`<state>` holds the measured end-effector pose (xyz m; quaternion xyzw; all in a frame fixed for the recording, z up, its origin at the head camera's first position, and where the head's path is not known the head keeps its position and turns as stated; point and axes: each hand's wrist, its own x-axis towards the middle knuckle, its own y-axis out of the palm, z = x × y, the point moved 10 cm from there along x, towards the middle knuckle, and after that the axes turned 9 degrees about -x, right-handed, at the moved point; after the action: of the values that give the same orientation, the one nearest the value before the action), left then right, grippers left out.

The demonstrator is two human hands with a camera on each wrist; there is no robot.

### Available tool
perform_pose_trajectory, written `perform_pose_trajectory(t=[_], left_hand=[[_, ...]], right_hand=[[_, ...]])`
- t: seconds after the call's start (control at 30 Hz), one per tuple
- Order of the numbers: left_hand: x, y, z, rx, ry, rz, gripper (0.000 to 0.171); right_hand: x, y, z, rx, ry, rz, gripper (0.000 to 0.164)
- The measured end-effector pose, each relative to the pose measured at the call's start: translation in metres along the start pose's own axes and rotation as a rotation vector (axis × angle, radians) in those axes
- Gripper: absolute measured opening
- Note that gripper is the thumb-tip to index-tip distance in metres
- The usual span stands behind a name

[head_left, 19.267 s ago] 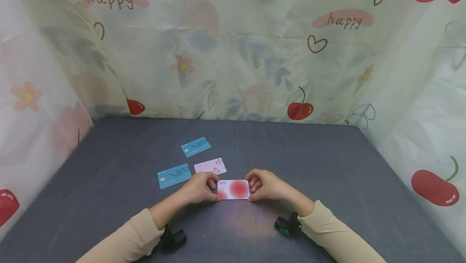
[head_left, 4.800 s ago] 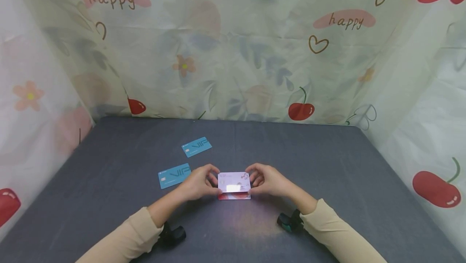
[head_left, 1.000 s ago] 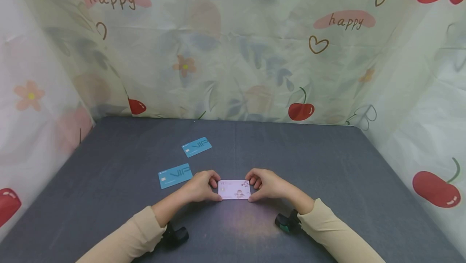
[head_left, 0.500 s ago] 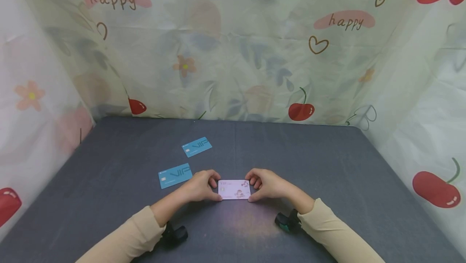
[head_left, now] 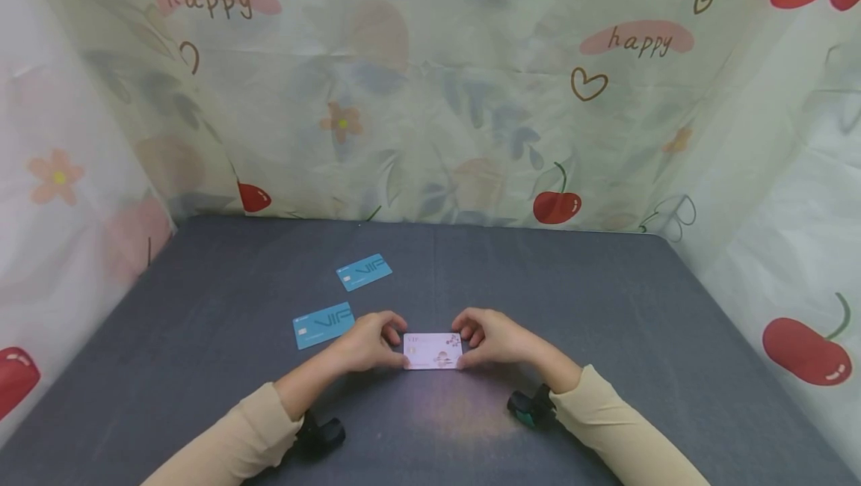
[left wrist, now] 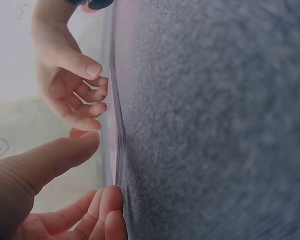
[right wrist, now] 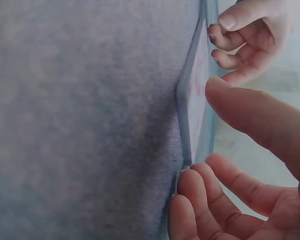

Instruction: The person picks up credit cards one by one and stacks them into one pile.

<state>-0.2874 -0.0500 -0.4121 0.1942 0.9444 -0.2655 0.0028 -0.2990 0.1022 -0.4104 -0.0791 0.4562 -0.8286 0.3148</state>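
A pale pink VIP card (head_left: pixel 433 351) with a floral print lies flat on the dark table, on top of a stack (left wrist: pixel 120 147) whose layered edges show in the left wrist view. My left hand (head_left: pixel 370 342) is at the card's left end, thumb lifted off it and fingers loosely bent beside the edge. At the right end my right hand (head_left: pixel 496 339) mirrors this, its thumb also apart from the card in the right wrist view. Whether any fingertip still touches the stack, I cannot tell. Cards beneath the top one are hidden from above.
Two blue VIP cards lie to the left: a nearer blue card (head_left: pixel 323 325) just beyond my left hand, and a farther blue card (head_left: pixel 364 272). Dark cloth covers the table (head_left: pixel 572 284). A printed curtain (head_left: pixel 430 97) stands behind and at both sides.
Since the oldest frame, the pink card has come from beyond my left hand onto the red-circle card, now covered. In the last half second, both hands have loosened and lifted slightly.
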Motion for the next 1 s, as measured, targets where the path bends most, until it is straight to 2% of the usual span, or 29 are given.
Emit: perform_pose_trajectory(t=[0.43, 0.63, 0.8, 1.0], left_hand=[[-0.006, -0.016, -0.004, -0.056, 0.007, -0.009, 0.05], [-0.007, -0.027, 0.001, -0.065, -0.015, -0.04, 0.051], [-0.011, -0.036, 0.003, -0.078, 0.003, -0.045, 0.051], [-0.017, -0.051, 0.013, -0.078, -0.022, -0.064, 0.052]], right_hand=[[0.009, -0.011, 0.019, -0.02, -0.056, -0.075, 0.038], [0.019, -0.011, 0.028, -0.033, -0.073, -0.087, 0.035], [0.027, -0.009, 0.037, -0.03, -0.092, -0.081, 0.035], [0.036, -0.006, 0.049, -0.032, -0.112, -0.066, 0.034]])
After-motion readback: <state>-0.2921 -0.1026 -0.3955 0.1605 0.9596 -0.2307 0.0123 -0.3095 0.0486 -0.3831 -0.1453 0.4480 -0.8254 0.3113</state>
